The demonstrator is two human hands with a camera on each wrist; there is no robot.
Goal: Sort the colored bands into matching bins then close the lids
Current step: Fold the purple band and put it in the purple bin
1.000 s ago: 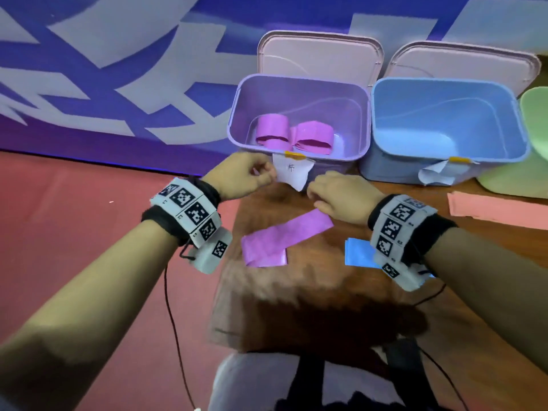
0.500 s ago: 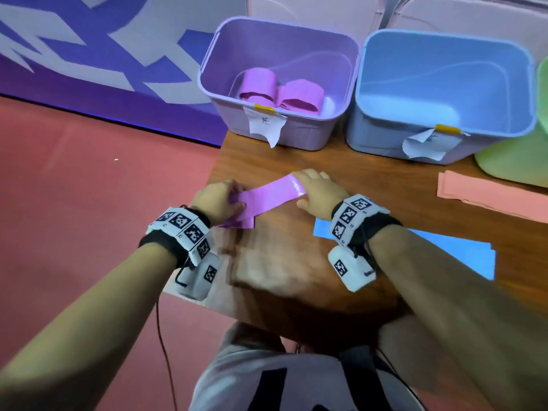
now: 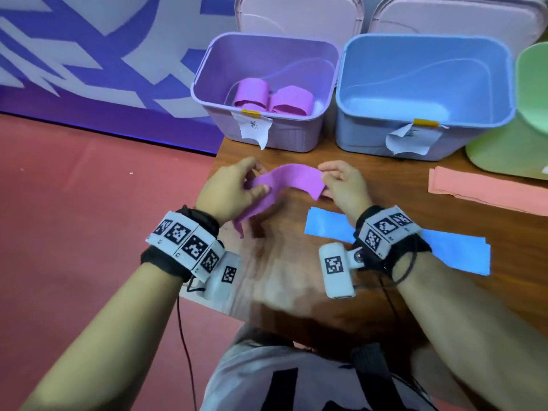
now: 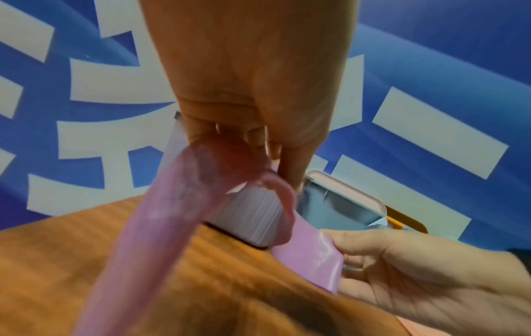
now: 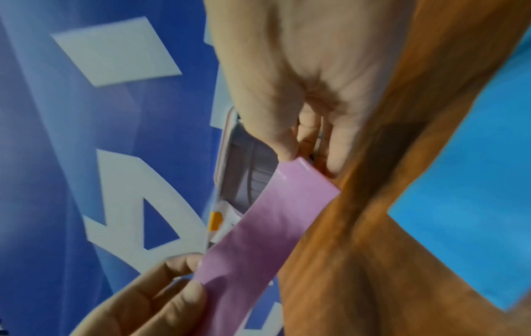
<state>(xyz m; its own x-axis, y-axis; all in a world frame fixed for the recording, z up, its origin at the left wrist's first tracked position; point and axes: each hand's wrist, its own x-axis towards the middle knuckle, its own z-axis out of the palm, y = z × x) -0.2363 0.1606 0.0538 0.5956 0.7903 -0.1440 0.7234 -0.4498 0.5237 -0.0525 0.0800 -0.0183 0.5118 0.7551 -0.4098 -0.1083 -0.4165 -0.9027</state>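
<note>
A purple band [image 3: 289, 180] hangs lifted above the wooden table [image 3: 284, 268], arched between both hands. My left hand [image 3: 237, 189] pinches its left part, and the loose tail droops toward me; the same purple band [image 4: 172, 218] shows in the left wrist view. My right hand [image 3: 341, 185] pinches the band's right end, and the purple band [image 5: 267, 229] runs from its fingertips in the right wrist view. The purple bin [image 3: 213, 96] behind holds two rolled purple bands [image 3: 272, 97]. The blue bin [image 3: 427, 126] beside it has no bands in it. A blue band [image 3: 456, 253] lies flat under my right wrist.
Both bins stand with their pale lids [image 3: 299, 16] upright behind them. A green bin [image 3: 504, 149] sits at the far right, with salmon bands [image 3: 486, 189] in front of it. The table's left edge drops to red floor [image 3: 89, 218].
Both hands came down from the purple bin's front, took hold of the purple band that lay flat on the table, and have now lifted it into an arch.
</note>
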